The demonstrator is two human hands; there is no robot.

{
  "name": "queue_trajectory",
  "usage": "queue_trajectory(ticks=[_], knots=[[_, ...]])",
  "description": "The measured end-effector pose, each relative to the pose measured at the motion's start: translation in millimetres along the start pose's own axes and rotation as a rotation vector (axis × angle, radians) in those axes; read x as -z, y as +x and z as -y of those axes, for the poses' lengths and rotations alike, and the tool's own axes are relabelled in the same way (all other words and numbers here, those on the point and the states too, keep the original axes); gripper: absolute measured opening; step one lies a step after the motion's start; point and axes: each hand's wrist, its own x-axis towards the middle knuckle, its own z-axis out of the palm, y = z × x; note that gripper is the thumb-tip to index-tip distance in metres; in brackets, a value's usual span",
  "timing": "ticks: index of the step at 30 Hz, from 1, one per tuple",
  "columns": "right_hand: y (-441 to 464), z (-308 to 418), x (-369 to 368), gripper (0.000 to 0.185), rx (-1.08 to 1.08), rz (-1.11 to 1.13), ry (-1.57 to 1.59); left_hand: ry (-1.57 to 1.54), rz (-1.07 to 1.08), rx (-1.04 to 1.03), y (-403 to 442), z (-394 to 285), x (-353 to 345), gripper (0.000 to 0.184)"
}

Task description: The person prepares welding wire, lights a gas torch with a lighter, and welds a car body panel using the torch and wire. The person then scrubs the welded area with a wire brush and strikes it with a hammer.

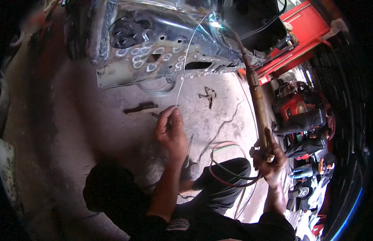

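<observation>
Pinched between thumb and fingers, a thin welding rod (185,60) rises from my left hand (172,130) and curves toward a bright glow. My right hand (270,156) is wrapped round the lower end of a gas welding torch (257,102). The torch's narrow tip reaches up to the same glowing spot (215,23) on a bare metal car body panel (154,60). Ringed heat marks and several holes cover that panel. At the glow, the exact contact between rod, flame and metal is washed out by the light.
Red and green hoses (234,182) loop below the torch, near my knee. On the concrete floor lie a coil of wire (158,89), a dark flat bar (141,107) and a small metal piece (208,96). A red panel (302,24) stands upper right. Several people (302,120) and vehicles are at the right.
</observation>
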Motion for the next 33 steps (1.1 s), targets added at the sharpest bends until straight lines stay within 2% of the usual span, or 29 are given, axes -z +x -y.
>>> queue_trajectory(ticks=[2,7,11,13,19,25,27,29,32,33], knots=[[3.4,3.5,-2.9,0.071,-0.056,-0.035,-0.028,0.012,-0.001,-0.01,-0.6,0.8,-0.3,0.013],[6.7,3.1,-3.5,0.072,-0.019,-0.042,0.009,-0.062,-0.003,-0.018,1.5,-0.2,-1.2,0.012],[9.4,4.2,-0.7,0.072,0.032,0.025,-0.007,0.015,0.028,-0.047,2.9,7.3,2.3,0.012],[12.6,5.4,-3.0,0.073,0.035,0.03,0.116,0.018,0.041,-0.009,0.2,2.3,0.6,0.011],[14.3,5.3,4.4,0.076,-0.099,0.028,0.33,0.144,0.086,-0.173,-5.0,-1.1,2.7,0.011],[15.0,-21.8,24.3,0.075,-0.137,0.114,0.57,0.112,0.078,-0.166,-14.2,-37.5,-1.4,0.011],[17.8,-24.3,31.0,0.074,-0.156,0.137,0.639,0.185,0.126,-0.229,-14.8,-50.5,-2.0,0.011],[23.0,-35.1,35.9,0.074,-0.052,0.128,0.629,0.272,0.139,-0.274,-14.5,-64.4,-3.9,0.012],[31.6,-25.6,50.6,0.072,-0.111,0.189,0.669,0.333,0.049,-0.167,-20.0,-102.8,-18.1,0.012],[34.0,-29.0,52.0,0.071,-0.104,0.19,0.669,0.362,0.079,-0.199,-20.3,-106.0,-17.2,0.012]])
